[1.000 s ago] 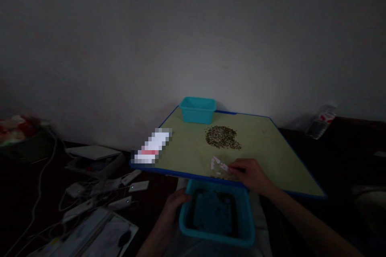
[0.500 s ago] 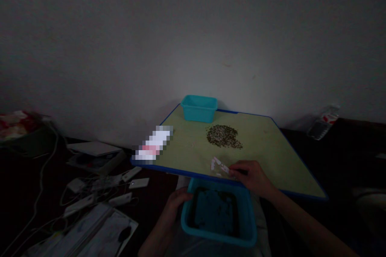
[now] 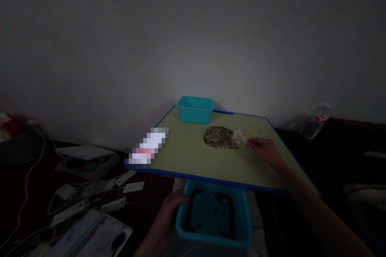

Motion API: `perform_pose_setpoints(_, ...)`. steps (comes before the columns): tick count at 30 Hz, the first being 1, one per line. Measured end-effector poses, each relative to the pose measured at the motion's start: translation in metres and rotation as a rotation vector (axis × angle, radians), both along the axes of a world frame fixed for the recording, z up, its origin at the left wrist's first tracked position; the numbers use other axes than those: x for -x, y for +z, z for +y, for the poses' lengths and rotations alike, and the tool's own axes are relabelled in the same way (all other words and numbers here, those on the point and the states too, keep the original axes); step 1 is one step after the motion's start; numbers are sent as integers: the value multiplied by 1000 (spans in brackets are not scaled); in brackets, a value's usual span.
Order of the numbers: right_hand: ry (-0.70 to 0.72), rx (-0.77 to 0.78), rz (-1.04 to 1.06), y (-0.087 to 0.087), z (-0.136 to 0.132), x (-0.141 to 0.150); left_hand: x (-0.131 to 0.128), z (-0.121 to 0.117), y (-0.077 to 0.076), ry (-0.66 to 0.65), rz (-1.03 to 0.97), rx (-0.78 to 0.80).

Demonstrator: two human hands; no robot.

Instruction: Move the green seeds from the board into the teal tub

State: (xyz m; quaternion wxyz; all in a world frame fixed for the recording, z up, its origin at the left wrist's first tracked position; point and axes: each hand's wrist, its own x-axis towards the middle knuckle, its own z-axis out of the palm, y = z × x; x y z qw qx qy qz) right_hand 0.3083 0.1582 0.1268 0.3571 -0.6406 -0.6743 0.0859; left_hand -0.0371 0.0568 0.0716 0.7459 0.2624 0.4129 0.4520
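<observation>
My right hand (image 3: 265, 150) pinches a small, partly see-through piece with pale pinkish-white patches (image 3: 240, 137), whose exact kind I cannot make out. It is held at the right edge of a pile of small brown and pale grains or seeds (image 3: 219, 137) on the pale green board (image 3: 181, 156). Below the board's near edge, my left hand (image 3: 172, 205) grips the left rim of a turquoise plastic basin (image 3: 249, 225), thumb over the edge. Dark bits lie along the bottom of that basin. Part of the left hand's fingers is hidden behind its wall.
A second turquoise basin (image 3: 195, 114) stands at the board's back left. A bright, pixelated object (image 3: 147, 147) lies on the left edge. Cables and power strips (image 3: 99, 186) clutter the left side, and a plastic bottle (image 3: 316, 121) leans at the right. A wall rises behind.
My right hand has moved from the board's near edge up and right to the pile, carrying the pale piece. My left hand keeps its hold on the basin. The view has shifted slightly.
</observation>
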Motion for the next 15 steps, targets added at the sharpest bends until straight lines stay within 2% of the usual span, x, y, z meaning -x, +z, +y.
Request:
perform_pose_setpoints(4,-38,2,-23,-7,12,-15,1,1,-1,-14,-11,-9)
perform_pose_setpoints(9,-28,-14,-4,-17,9,-7,3,2,-5,-10,2,9)
perform_pose_setpoints(15,14,-5,-5,-14,6,1,0,0,-1,-30,-26,-9)
